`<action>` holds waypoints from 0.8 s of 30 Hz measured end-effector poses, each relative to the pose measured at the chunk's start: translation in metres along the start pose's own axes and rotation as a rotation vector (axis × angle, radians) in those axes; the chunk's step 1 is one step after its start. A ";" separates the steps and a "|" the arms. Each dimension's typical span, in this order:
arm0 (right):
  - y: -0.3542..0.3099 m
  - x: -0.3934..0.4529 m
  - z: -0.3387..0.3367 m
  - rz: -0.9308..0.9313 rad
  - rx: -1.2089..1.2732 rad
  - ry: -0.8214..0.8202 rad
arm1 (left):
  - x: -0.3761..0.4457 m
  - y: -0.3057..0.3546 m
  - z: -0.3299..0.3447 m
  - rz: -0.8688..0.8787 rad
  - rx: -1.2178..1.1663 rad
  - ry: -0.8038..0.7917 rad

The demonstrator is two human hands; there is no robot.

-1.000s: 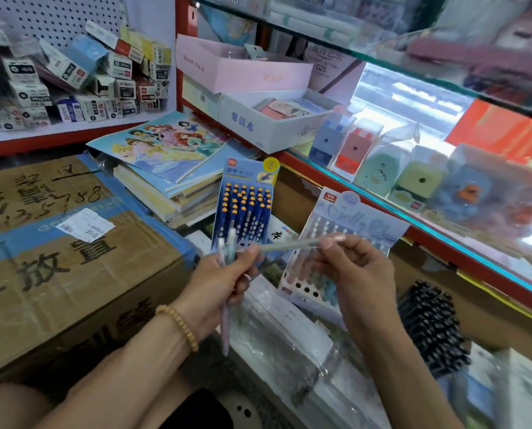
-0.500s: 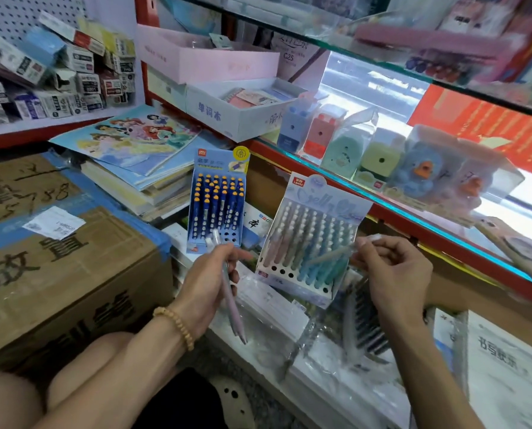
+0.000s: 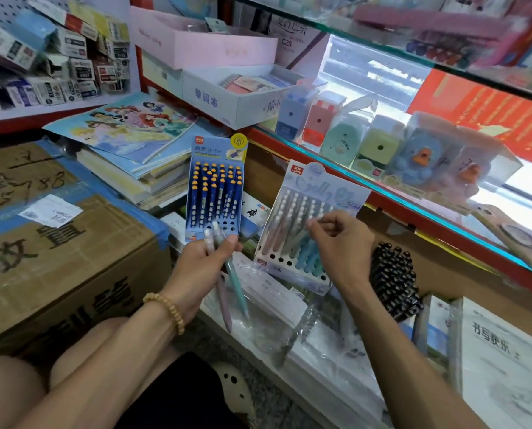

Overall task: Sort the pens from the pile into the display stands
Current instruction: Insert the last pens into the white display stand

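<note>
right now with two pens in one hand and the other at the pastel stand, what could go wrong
The left hand holds the green pen and pink pen loosely by their upper ends; one might slip onto the plastic wrap below. The right hand works against the leaning pastel stand, which may tip or slide if pushed.

left hand (image 3: pixel 198 267) grips two pens (image 3: pixel 232 281) | right hand (image 3: pixel 340 247) at pastel stand (image 3: pixel 292 267)

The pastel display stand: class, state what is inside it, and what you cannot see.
The pastel display stand holds pink, grey and teal pens upright in its holes, with several front holes empty. The right hand covers some pens on its right side, so those slots cannot be judged.
</note>
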State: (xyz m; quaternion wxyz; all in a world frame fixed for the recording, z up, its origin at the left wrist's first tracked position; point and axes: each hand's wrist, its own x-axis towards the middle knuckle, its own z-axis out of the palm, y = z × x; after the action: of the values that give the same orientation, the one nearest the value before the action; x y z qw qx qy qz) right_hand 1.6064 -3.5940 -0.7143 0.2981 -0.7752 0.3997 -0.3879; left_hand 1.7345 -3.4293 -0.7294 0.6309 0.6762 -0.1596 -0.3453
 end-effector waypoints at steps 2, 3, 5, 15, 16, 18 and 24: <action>0.002 -0.003 0.007 0.001 -0.047 -0.029 | 0.002 -0.001 -0.006 0.003 -0.005 0.024; 0.002 -0.004 0.009 -0.003 -0.062 -0.032 | 0.003 -0.002 -0.008 0.003 -0.016 0.033; 0.001 -0.004 0.011 0.002 -0.080 -0.032 | 0.005 -0.003 -0.012 -0.001 -0.041 0.054; 0.001 -0.010 0.022 0.018 -0.156 -0.090 | 0.004 0.002 -0.010 0.045 -0.126 0.080; 0.002 -0.012 0.025 0.009 -0.142 -0.104 | 0.004 0.002 -0.010 0.053 -0.130 0.080; 0.006 -0.014 0.030 -0.045 -0.174 -0.124 | 0.004 0.002 -0.011 0.061 -0.136 0.091; 0.000 -0.010 0.025 -0.141 -0.371 -0.135 | 0.006 0.004 -0.011 0.057 -0.127 0.081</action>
State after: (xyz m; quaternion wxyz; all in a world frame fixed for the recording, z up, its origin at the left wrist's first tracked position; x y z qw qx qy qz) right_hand 1.6232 -3.5816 -0.7312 0.1486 -0.8669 0.3883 -0.2748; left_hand 1.7472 -3.4254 -0.7279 0.6882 0.6433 -0.1309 -0.3088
